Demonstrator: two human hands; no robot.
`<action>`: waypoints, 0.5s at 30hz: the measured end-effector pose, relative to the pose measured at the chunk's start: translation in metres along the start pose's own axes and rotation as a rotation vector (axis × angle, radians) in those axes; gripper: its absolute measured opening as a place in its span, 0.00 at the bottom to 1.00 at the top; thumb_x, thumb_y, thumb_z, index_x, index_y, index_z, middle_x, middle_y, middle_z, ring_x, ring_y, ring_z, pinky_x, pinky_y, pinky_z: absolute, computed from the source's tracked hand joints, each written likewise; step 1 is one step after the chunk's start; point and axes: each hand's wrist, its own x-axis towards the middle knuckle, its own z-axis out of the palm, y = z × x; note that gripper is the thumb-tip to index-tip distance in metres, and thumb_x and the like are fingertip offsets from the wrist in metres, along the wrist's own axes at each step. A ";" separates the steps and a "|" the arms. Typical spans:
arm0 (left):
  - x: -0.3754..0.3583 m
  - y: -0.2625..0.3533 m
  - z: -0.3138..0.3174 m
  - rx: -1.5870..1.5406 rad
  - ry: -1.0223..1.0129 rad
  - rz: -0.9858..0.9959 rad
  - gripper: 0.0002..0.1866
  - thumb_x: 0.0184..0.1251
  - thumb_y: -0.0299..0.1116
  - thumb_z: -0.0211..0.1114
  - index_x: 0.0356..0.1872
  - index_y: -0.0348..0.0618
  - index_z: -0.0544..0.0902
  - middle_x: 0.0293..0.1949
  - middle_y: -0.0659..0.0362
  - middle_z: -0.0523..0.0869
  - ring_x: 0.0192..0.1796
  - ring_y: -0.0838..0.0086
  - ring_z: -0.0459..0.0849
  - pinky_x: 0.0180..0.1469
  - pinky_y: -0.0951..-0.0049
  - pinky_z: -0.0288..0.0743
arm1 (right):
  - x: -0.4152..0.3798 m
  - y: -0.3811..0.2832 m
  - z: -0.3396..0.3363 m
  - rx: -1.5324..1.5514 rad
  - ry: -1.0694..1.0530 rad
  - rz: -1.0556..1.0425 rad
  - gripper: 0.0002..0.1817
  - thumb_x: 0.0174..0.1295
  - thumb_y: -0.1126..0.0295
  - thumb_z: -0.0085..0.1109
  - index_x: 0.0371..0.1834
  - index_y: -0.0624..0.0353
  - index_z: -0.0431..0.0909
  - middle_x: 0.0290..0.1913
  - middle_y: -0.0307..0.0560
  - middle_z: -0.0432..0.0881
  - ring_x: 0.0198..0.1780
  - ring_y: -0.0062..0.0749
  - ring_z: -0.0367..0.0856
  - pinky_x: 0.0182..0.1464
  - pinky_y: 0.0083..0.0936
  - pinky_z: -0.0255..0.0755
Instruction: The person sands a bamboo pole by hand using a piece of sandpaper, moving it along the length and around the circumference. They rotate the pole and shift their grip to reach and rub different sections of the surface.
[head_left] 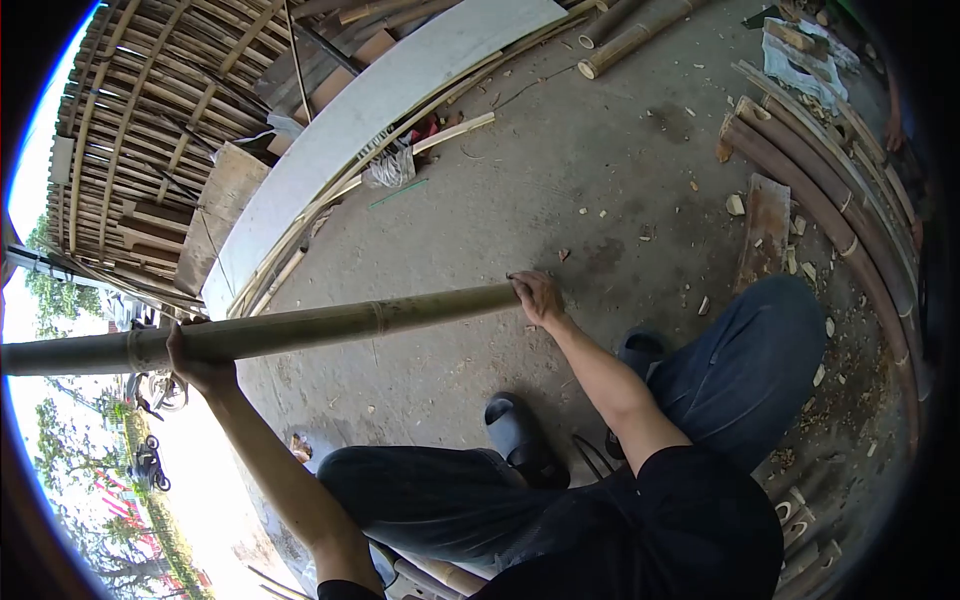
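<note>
A long green-brown bamboo pole (pixel 300 328) stretches from the left edge of the view to the middle, held off the floor and slightly raised at its right end. My left hand (pixel 203 358) is wrapped round it from below, near a node at the left. At the pole's right end, my right hand (pixel 538 297) is closed on the tip, its fingers over the end. Below the pole are my bent knees in dark trousers and my feet in dark sandals (pixel 522 436).
More bamboo poles (pixel 640 45) lie at the top, and long dark poles (pixel 840 215) curve down the right. A white panel (pixel 350 130) and a coil of wire (pixel 390 168) are at upper left. Wood chips litter the concrete floor (pixel 600 200). Part of another person's hand (pixel 893 132) shows at far right.
</note>
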 end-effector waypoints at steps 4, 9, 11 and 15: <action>0.007 -0.002 0.001 0.084 0.325 -0.025 0.16 0.60 0.43 0.71 0.41 0.43 0.82 0.34 0.58 0.82 0.38 0.67 0.83 0.46 0.64 0.82 | 0.039 -0.147 0.004 0.239 -0.079 -0.152 0.26 0.71 0.48 0.46 0.52 0.55 0.87 0.51 0.53 0.88 0.58 0.52 0.84 0.65 0.44 0.70; -0.009 0.009 0.021 0.214 0.464 -0.074 0.22 0.60 0.50 0.70 0.44 0.42 0.81 0.39 0.55 0.81 0.44 0.63 0.83 0.52 0.57 0.80 | 0.052 -0.332 0.031 0.307 -0.014 -0.402 0.27 0.64 0.52 0.66 0.63 0.51 0.80 0.58 0.53 0.84 0.62 0.48 0.81 0.64 0.44 0.72; -0.017 0.016 0.026 0.079 0.339 0.005 0.26 0.63 0.52 0.66 0.50 0.40 0.81 0.44 0.52 0.84 0.50 0.60 0.84 0.58 0.54 0.77 | 0.056 -0.321 0.036 0.352 -0.025 -0.377 0.26 0.64 0.51 0.66 0.62 0.51 0.80 0.55 0.52 0.84 0.59 0.48 0.82 0.62 0.44 0.73; -0.006 0.013 -0.003 0.107 0.125 -0.049 0.23 0.69 0.48 0.61 0.53 0.39 0.81 0.51 0.52 0.86 0.53 0.60 0.84 0.62 0.56 0.73 | 0.058 -0.214 0.034 0.188 0.045 -0.269 0.25 0.74 0.46 0.45 0.48 0.55 0.84 0.39 0.53 0.86 0.45 0.48 0.85 0.51 0.44 0.74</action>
